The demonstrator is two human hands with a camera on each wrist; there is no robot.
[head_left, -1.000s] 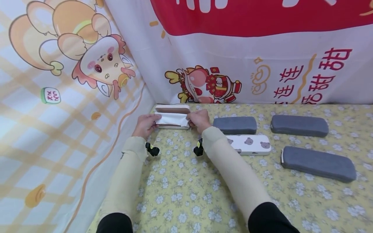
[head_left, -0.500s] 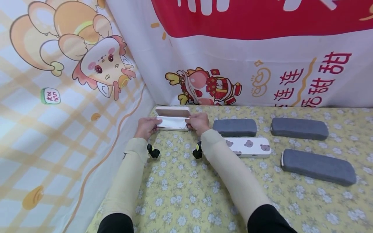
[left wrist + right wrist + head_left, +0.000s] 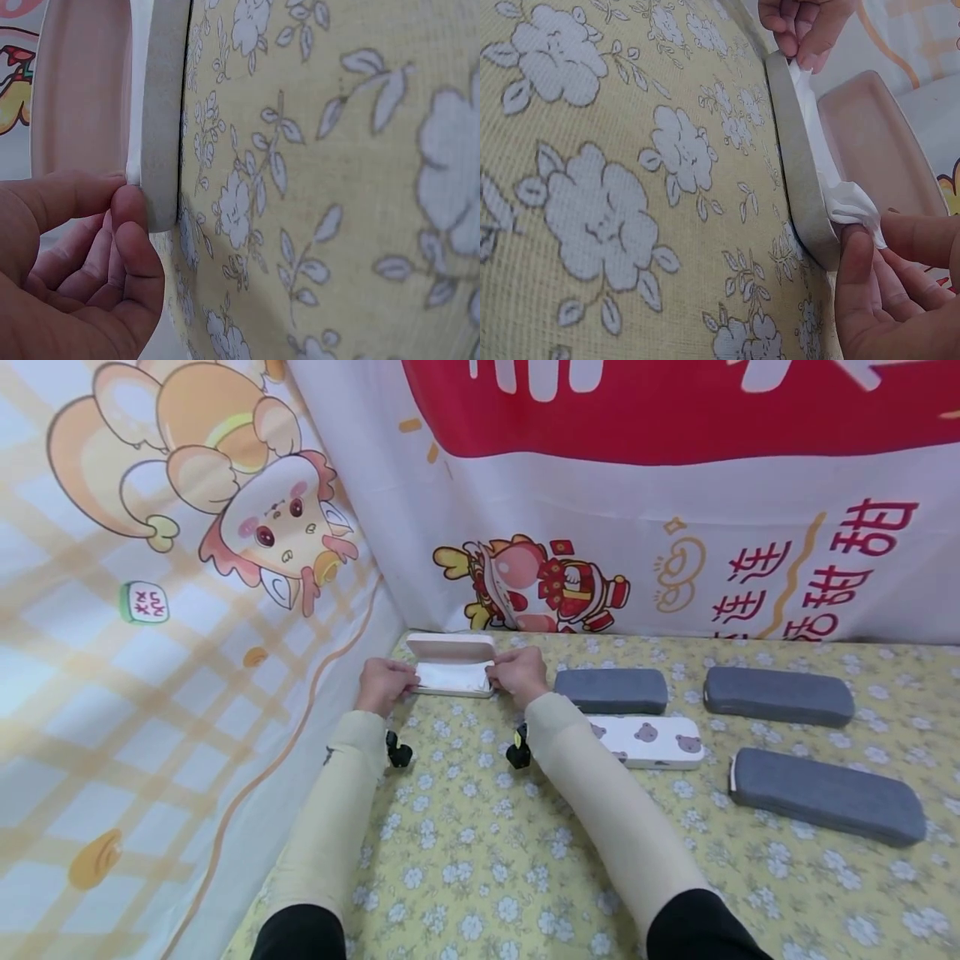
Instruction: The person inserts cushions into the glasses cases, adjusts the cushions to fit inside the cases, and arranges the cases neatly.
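An opened glasses case (image 3: 453,692) with a pinkish lining stands at the far left of the table, its lid (image 3: 450,647) tilted up at the back. A thin white cloth (image 3: 452,677) lies stretched along its lower half. My left hand (image 3: 384,685) pinches the cloth's left end at the case's corner, thumb against forefinger. At the other end my right hand (image 3: 519,673) pinches a bunched corner of the cloth (image 3: 851,204), right at the rim. Most of the case's inside is hidden under the cloth.
Right of the hands lie a grey case (image 3: 611,691) and a white bear-print case (image 3: 647,742), partly behind the right sleeve. Two more grey cases, one farther back (image 3: 778,696) and one nearer (image 3: 827,795), lie farther right. Printed curtains (image 3: 315,510) border the table's left and back.
Both hands have brought the cloth down from in front of the lid into the case's lower half, so more of the lid's lining shows. The head view has shifted slightly.
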